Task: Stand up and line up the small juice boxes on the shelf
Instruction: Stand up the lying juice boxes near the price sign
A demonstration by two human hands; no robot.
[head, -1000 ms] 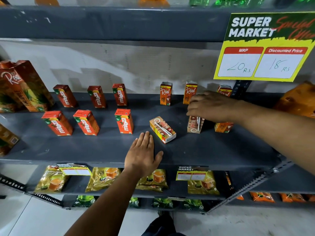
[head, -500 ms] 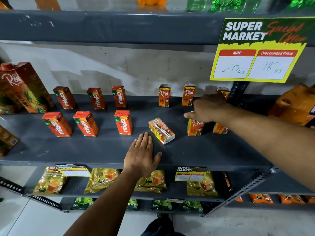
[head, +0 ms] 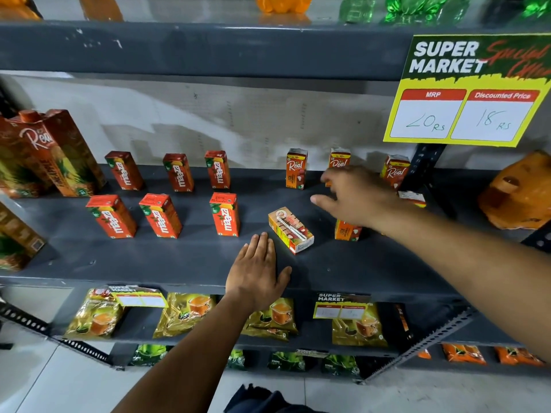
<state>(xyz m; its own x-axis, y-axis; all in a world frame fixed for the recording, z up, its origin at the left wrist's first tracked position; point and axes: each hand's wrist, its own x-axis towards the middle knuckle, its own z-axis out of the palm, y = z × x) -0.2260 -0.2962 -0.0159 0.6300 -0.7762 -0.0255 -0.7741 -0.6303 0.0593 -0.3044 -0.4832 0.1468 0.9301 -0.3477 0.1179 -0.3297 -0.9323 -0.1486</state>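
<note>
Two hands over shelf [head: 179, 263]. We note right hand [head: 357, 198] spread, fingers loose, holding nothing, lifted off front Real box [head: 347, 231] it stood up half a second ago; that box now upright beneath wrist. Left hand [head: 256, 272] flat, fingers together, unmoved on shelf front edge. Fallen Real box [head: 290, 229] lies on side, straw up, just beyond left fingertips. Six Maaza boxes [head: 223, 214] upright in two rows. We judge fallen box next; one more box [head: 413, 198] behind right wrist, posture unclear.
</note>
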